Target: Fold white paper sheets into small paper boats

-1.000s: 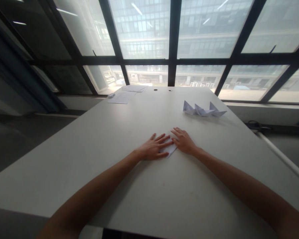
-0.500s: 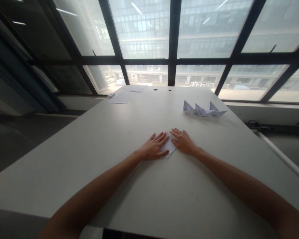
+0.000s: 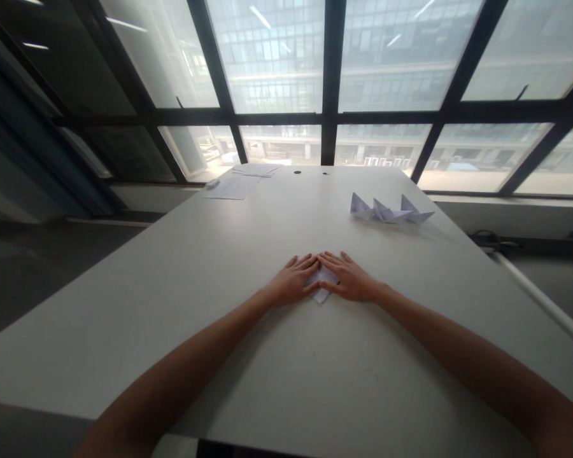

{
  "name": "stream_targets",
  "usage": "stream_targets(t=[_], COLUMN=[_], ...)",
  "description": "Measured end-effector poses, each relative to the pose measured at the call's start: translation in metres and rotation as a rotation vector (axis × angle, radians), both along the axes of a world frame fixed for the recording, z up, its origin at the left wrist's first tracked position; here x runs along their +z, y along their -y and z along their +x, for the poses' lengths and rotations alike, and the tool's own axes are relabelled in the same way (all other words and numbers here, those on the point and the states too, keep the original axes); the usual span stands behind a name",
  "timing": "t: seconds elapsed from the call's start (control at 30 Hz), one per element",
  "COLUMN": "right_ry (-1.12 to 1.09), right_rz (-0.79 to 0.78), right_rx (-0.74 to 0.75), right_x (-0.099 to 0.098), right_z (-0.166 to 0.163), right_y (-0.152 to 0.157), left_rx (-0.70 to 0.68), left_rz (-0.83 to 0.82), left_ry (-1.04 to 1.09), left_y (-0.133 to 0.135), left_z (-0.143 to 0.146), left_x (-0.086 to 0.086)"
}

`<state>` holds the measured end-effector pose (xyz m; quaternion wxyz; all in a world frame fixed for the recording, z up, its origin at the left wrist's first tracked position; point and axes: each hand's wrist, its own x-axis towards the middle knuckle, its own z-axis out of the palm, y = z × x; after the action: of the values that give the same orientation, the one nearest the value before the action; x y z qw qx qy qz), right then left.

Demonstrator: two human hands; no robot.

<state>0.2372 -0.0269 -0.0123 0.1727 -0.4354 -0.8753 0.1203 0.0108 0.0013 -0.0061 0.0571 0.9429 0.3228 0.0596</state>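
A small folded piece of white paper [image 3: 321, 284] lies on the grey table [image 3: 219, 305] in front of me, mostly covered by both hands. My left hand [image 3: 292, 280] rests flat on its left side, fingers stretched out. My right hand [image 3: 348, 278] presses flat on its right side, its fingertips touching those of the left hand above the paper. Only a small corner and a middle patch of the paper show between the hands.
Three folded paper boats [image 3: 389, 210] stand in a row at the table's far right. Loose paper sheets [image 3: 241, 183] and a small white object [image 3: 212, 183] lie at the far left edge. Two small holes [image 3: 298, 172] sit near the back edge, below large windows.
My two hands have slid towards each other over the folded paper, so their fingertips now meet. Less of the paper shows than a second ago.
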Motion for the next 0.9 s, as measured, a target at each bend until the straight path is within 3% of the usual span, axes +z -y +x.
stream_targets(t=[0.9], right_ry=[0.078], right_rz=[0.015], right_rx=[0.052], right_x=[-0.0035], right_z=[0.0007], right_y=[-0.0022], left_rx=[0.070], left_rz=[-0.016], left_ry=[-0.084], left_y=[-0.0038], left_z=[-0.0019], left_x=[-0.0035])
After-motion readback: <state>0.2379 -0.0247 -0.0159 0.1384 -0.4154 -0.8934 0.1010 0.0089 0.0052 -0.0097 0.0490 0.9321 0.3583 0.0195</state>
